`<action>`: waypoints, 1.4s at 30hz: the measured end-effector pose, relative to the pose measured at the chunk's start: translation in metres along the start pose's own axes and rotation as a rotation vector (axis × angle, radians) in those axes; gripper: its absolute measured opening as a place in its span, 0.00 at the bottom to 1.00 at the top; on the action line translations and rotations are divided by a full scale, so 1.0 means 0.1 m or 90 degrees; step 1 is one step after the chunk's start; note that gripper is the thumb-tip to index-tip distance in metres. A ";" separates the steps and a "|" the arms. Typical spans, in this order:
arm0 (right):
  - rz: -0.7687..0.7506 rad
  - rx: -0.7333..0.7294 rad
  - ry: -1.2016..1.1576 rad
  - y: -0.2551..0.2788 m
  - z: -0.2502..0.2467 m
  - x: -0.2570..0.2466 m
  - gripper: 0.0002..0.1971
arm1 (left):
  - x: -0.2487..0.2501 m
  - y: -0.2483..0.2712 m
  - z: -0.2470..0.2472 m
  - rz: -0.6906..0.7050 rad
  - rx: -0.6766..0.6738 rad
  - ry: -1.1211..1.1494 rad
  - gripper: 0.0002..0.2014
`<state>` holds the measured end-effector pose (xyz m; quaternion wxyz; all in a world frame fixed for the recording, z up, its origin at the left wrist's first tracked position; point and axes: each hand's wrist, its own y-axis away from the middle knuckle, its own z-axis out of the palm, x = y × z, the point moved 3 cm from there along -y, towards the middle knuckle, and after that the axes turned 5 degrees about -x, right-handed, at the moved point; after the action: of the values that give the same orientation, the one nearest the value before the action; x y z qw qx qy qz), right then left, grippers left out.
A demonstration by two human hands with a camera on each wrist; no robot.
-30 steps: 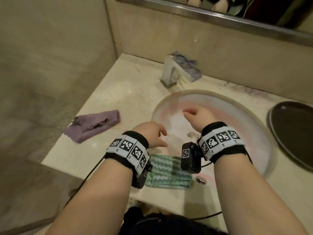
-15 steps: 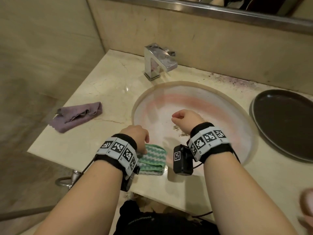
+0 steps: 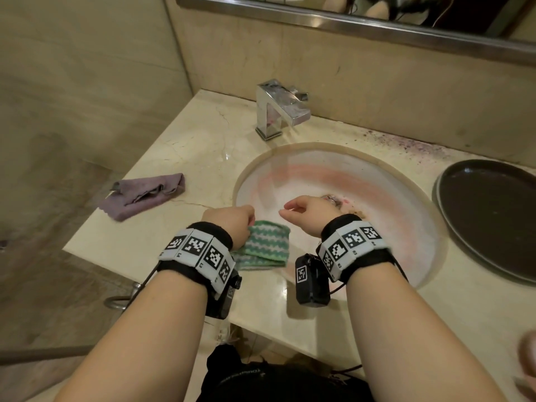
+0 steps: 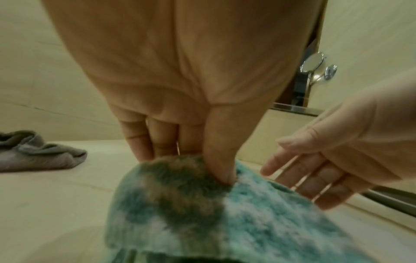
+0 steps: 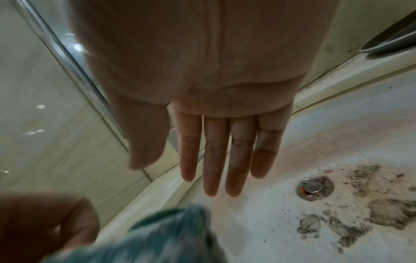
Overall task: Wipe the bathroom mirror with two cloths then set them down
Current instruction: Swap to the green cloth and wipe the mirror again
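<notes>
Left hand (image 3: 232, 223) pinches the green zigzag cloth (image 3: 265, 245), thumb and fingers (image 4: 144, 142) clamped on its near edge at the sink (image 3: 377, 169) rim. Right hand (image 3: 307, 211) hovers just beside it over the basin, fingers (image 5: 211, 160) straight, holding nothing. The purple cloth (image 3: 145, 195) lies on the table (image 3: 203, 146), well left of both hands.

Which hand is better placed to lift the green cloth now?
The left hand: it already pinches the green cloth. The right hand is empty, beside it over the sink.
</notes>
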<state>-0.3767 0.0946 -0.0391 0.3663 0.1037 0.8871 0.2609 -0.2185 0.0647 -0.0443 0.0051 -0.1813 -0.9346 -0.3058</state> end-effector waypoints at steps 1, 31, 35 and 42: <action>-0.008 -0.017 0.000 0.01 0.01 -0.02 0.24 | -0.01 0.00 -0.05 0.004 0.018 0.019 0.04; -0.383 0.291 0.259 0.65 -1.81 -1.82 0.10 | -0.22 0.26 -2.24 0.252 0.251 0.326 0.23; -0.423 0.343 0.187 0.69 -1.92 -1.93 0.13 | -0.17 0.13 -2.35 0.339 0.163 0.412 0.18; -0.348 0.364 0.215 0.65 -2.07 -1.93 0.19 | -0.14 0.09 -2.67 0.359 0.270 0.500 0.11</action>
<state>-0.3856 -0.0032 0.2338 0.2278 -0.0817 0.9662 -0.0888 -0.2299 -0.0862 0.1758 0.4734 -0.2925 -0.8187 -0.1415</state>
